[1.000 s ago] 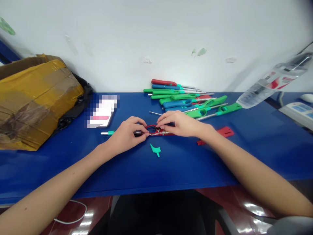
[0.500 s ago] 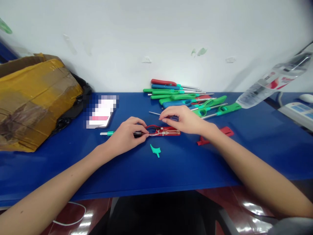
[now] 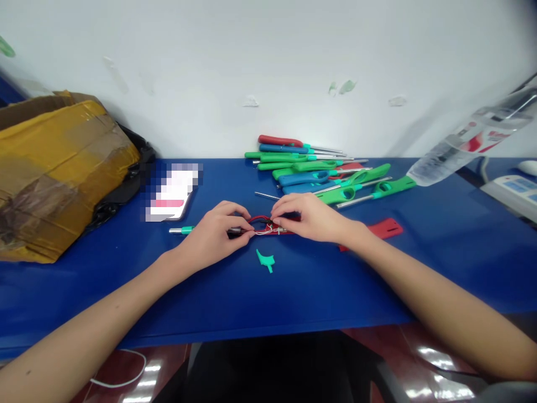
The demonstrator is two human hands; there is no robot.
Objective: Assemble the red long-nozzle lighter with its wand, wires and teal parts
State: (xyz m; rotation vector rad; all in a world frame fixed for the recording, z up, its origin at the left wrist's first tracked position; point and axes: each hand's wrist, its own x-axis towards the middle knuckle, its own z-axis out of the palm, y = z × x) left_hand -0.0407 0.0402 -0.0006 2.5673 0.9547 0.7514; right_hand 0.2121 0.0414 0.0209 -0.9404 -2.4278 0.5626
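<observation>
An opened red gas lighter (image 3: 263,217) lies flat on the blue table, its wires and inner parts exposed. My left hand (image 3: 216,226) closes thumb and fingers on it, beside a black cylindrical part (image 3: 236,230). The lighter's metal tip (image 3: 175,230) with a green collar sticks out left of that hand. My right hand (image 3: 308,217) is pinched over the wires in the red casing; anything small between its fingertips is hidden. Just behind it a thin screwdriver shaft (image 3: 265,195) lies on the table, its handle covered. A green trigger (image 3: 265,260) lies in front.
Several green, blue and red lighters (image 3: 302,166) are piled by the wall. A loose red casing half (image 3: 386,228) lies right, partly behind my forearm. A phone (image 3: 172,193) and taped cardboard box (image 3: 67,173) are left; a water bottle (image 3: 465,143) and power strip (image 3: 516,193) are right.
My right hand has moved down and toward me, from beside the screwdriver onto the opened lighter. My left hand stays on the lighter.
</observation>
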